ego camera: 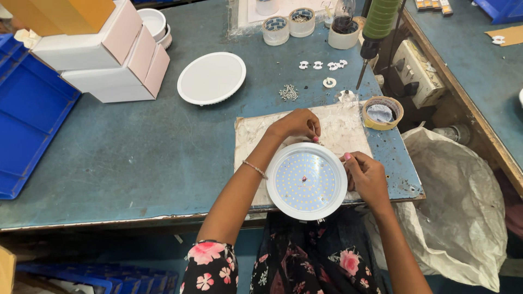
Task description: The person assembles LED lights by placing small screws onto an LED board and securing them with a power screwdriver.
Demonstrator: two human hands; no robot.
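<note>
One round white lamp housing (306,181), its face dotted with small diodes, lay on a pale work mat (338,130) at the counter's (136,158) front edge, toward the right corner. The left hand (297,124) sat at the housing's far rim, its grip pinched shut on something too small to tell. The right hand (368,175) was at the housing's right rim, fingers curled and clenched against the edge, thumb on top.

A second round piece, one plain white cover disc (211,78), lay alone mid-counter, well apart from the hands. Three white boxes (103,60) were stacked near the back left corner, with one yellow box (60,13) on top. One blue bin (27,120) hung over the left edge. Along the back edge stood two tape rolls (289,26) side by side, and a third tape roll (382,112), tan, lay just beside the mat's far right corner. One hanging screwdriver (373,38) with a green handle pointed down near several small white clips (324,66), about six, and one little heap of screws (289,92).
</note>
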